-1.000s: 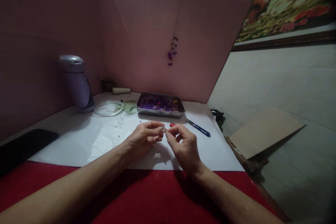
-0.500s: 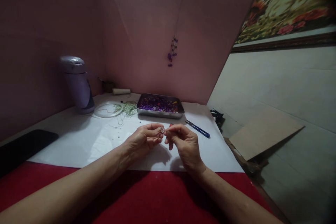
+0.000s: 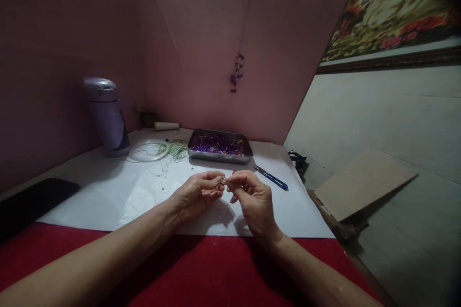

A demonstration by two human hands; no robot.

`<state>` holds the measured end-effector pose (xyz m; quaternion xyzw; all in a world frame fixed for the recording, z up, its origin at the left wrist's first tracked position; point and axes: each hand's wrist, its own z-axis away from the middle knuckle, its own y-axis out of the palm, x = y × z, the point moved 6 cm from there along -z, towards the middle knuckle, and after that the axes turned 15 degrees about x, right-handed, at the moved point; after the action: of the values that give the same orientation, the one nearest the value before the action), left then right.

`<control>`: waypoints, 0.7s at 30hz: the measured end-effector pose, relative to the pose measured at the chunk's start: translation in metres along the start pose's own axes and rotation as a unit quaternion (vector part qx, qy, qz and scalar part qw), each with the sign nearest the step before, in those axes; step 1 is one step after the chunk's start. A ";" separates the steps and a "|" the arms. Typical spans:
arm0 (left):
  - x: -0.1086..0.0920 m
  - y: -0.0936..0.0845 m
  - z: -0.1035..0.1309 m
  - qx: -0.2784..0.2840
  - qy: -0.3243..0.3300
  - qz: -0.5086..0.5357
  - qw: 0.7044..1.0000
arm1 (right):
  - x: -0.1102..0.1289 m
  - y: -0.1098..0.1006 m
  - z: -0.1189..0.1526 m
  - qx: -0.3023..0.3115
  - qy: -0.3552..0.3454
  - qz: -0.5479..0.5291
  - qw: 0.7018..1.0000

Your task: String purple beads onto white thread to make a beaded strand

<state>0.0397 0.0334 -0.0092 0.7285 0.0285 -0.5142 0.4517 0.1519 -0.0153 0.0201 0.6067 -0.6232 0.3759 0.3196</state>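
A small clear, bead-like piece [image 3: 223, 180] is pinched between the thumb and forefinger of my left hand [image 3: 196, 192], above the white sheet. My right hand [image 3: 255, 199] is closed in a pinch, its fingertips right against that piece; whatever lies between them is too small to make out. Just behind the hands sits a metal tray [image 3: 220, 157] filled with mostly purple beads [image 3: 212, 144]. Blue-handled thread snips [image 3: 271, 177] lie to the right of my right hand. Something small and red shows partly behind the right fingers.
White paper [image 3: 295, 216] covers part of a red tabletop [image 3: 216, 268]. At left stand a purple flask [image 3: 110, 120], a clear ring [image 3: 135, 157] and tangled green thread [image 3: 177, 149]. A dark flat object [image 3: 43, 199] lies front left. A beaded strand [image 3: 236, 74] hangs on the pink panel.
My right fingertips have come slightly closer to the clear piece, and its remaining fingers have curled a little. My left hand has stayed nearly still.
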 end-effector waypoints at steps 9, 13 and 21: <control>-0.001 0.001 -0.001 0.000 0.004 0.007 1.000 | 0.001 -0.002 0.002 -0.024 0.036 0.041 0.998; -0.002 0.002 0.000 -0.010 0.003 0.010 1.000 | 0.004 -0.001 0.003 -0.021 0.018 0.071 0.997; -0.003 0.003 0.000 -0.017 0.001 0.019 1.000 | 0.015 0.002 0.008 -0.013 -0.031 0.164 0.986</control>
<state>0.0397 0.0327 -0.0053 0.7219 0.0238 -0.5037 0.4739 0.1494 -0.0298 0.0283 0.5036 -0.7285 0.3963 0.2418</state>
